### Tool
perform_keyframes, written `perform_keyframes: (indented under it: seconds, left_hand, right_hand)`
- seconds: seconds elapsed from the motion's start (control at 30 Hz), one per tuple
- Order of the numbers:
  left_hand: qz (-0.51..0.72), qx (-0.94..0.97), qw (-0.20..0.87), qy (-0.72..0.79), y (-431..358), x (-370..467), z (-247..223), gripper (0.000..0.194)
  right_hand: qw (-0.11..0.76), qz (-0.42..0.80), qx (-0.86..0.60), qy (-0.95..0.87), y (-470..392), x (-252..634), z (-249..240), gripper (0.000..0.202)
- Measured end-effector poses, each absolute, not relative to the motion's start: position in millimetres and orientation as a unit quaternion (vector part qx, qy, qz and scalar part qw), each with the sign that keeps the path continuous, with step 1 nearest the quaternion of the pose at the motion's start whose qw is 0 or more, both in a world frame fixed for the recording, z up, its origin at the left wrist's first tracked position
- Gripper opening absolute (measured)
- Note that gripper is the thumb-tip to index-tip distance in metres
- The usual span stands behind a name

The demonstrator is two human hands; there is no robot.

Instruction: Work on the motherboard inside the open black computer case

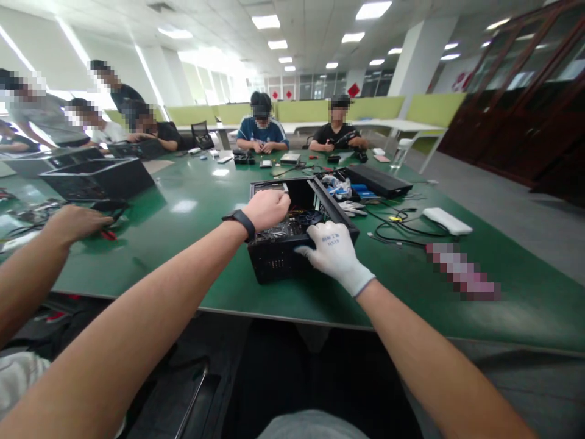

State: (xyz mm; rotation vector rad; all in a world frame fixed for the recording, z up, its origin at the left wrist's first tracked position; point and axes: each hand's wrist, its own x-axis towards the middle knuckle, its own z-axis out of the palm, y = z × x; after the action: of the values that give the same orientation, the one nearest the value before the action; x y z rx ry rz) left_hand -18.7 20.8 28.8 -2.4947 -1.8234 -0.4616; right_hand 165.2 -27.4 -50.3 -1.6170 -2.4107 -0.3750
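Note:
A black computer case [278,262] lies open in front of me on the green table, its circuit board [278,230] and a dark fan [308,217] showing inside. My left hand [267,207], bare and with a black band at the wrist, is over the left part of the case. Its fingers are curled closed and point away from me, so whatever they hold is hidden. In a white glove, my right hand [333,250] grips the near right rim of the case, thumb on the outer face and fingers over the edge.
Right of the case lie white gloves [351,208], black cables [393,228], a white pouch-like object [446,221] and a black panel [377,180]. A co-worker's hand [75,225] reaches in at left, near another case [98,178]. Two people sit across the table.

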Motion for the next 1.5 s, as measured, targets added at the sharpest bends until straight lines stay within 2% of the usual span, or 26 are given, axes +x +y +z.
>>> perform_keyframes:
  seconds: [0.13,0.27,0.37,0.57,0.77,0.83,0.93,1.07,1.27,1.5]
  left_hand:
    - [-0.19,-0.776,0.007,-0.601,21.7,-32.5,24.1,0.042]
    - [-0.196,-0.763,-0.011,-0.616,21.6,-42.6,16.6,0.042]
    - [-0.2,-0.757,-0.02,-0.622,18.9,-48.5,13.6,0.041]
    - [-0.232,-0.746,-0.042,-0.623,13.9,-58.1,12.8,0.031]
    - [-0.245,-0.751,-0.093,-0.606,5.1,-50.5,24.1,0.015]
    - [-0.213,-0.761,-0.12,-0.601,1.5,-41.8,26.3,0.017]
    - [-0.113,-0.786,-0.146,-0.59,-1.8,-26.9,20.7,0.031]
    - [0.052,-0.829,-0.084,-0.551,-1.9,-10.9,2.0,0.041]
    - [0.247,-0.845,0.006,-0.474,-6.4,10.4,-12.3,0.034]
    - [0.313,-0.842,0.012,-0.439,-15.7,28.9,-27.5,0.03]
  right_hand:
    - [0.095,-0.124,-0.559,-0.814,38.9,149.9,-46.1,0.057]
    - [0.08,-0.127,-0.571,-0.807,84.1,138.6,-40.7,0.045]
    - [0.072,-0.129,-0.568,-0.809,99.5,136.1,-37.6,0.043]
    - [0.068,-0.137,-0.562,-0.813,91.6,136.7,-41.1,0.042]
    - [0.088,-0.15,-0.559,-0.811,35.0,141.0,-52.7,0.047]
    - [0.097,-0.155,-0.554,-0.812,5.5,145.0,-55.6,0.045]
    - [0.106,-0.156,-0.545,-0.817,-41.9,152.6,-58.2,0.041]
    - [0.117,-0.145,-0.537,-0.823,-100.4,163.5,-60.7,0.035]
    - [0.166,-0.103,-0.516,-0.834,-166.0,178.6,-66.7,0.029]
    - [0.203,-0.095,-0.499,-0.837,-192.1,183.3,-69.0,0.027]
